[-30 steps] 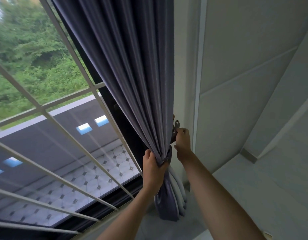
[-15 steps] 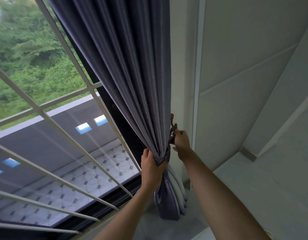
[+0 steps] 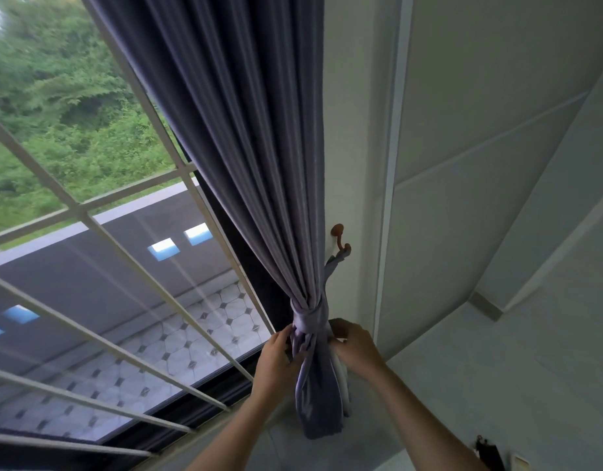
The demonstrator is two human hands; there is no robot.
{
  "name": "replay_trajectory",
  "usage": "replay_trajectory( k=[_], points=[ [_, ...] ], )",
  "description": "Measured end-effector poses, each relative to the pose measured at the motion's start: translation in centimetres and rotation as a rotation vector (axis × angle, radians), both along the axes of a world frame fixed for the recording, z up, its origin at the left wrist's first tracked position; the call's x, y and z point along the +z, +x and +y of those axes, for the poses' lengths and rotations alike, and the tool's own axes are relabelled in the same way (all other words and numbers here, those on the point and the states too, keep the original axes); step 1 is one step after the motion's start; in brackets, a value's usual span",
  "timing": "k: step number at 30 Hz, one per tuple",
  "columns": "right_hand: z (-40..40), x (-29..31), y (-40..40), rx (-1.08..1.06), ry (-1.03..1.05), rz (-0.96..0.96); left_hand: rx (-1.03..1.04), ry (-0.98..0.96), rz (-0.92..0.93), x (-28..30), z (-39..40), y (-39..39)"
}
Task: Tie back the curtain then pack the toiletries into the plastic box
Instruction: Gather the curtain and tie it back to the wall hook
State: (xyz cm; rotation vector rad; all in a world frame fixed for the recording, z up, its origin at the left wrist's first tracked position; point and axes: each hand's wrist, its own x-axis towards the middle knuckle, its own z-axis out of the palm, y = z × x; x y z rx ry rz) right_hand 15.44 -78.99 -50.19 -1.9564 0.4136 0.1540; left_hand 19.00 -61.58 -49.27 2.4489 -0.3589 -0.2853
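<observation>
A dark purple curtain (image 3: 245, 137) hangs gathered at the right side of the window. A matching tieback band (image 3: 310, 319) wraps the bunch, and its loop runs up to a brown wall hook (image 3: 342, 241). My left hand (image 3: 276, 355) grips the gathered cloth just below the band on its left side. My right hand (image 3: 354, 345) holds the same bunch from the right, fingers curled against the fabric. The curtain's lower end (image 3: 322, 406) hangs free below both hands. No toiletries or plastic box are in view.
A white window grille (image 3: 130, 253) crosses the glass at left, with trees and a tiled balcony outside. Pale wall panels (image 3: 480, 164) fill the right. A white ledge (image 3: 480, 368) lies below, with a small dark object (image 3: 488, 452) at the bottom right.
My right hand left the hook, where the tieback loop now hangs, and dropped to the bunch. My left hand shifted from around the gather to just under the band.
</observation>
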Motion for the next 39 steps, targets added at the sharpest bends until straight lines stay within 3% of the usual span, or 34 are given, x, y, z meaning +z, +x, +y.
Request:
replay_trajectory(
  k=[7,10,14,17,21,27,32,37,39],
  points=[
    [-0.2,-0.7,-1.4,0.009,-0.122,-0.054,0.012,0.107,-0.094,-0.1,-1.2,0.5],
    [-2.2,-1.1,-1.8,-0.121,-0.188,-0.110,-0.017,0.179,-0.161,-1.1,-1.6,-0.2],
    [-3.0,0.2,-0.8,-0.107,-0.422,-0.036,-0.040,0.291,-0.153,-0.4,-3.1,-1.2],
    [-1.2,0.8,-1.3,-0.109,-0.433,0.033,-0.060,0.334,-0.124,0.2,-3.4,-0.4],
    [0.7,1.3,-2.2,0.027,-0.493,0.049,-0.147,0.337,-0.160,0.2,-2.4,0.2],
    [-0.4,-0.1,-2.2,0.199,-0.845,-0.042,-0.187,0.303,-0.225,-0.1,-2.0,0.4],
    [-3.8,-1.5,-4.0,0.114,-0.675,-0.033,-0.172,0.466,-0.327,0.2,-0.3,0.8],
    [-1.5,0.4,-2.2,0.023,-0.573,0.094,-0.401,0.629,-0.284,0.4,-2.7,0.2],
    [-0.4,0.8,-2.1,-0.006,-0.574,0.157,-0.367,0.591,-0.245,0.9,-3.2,0.2]
  ],
)
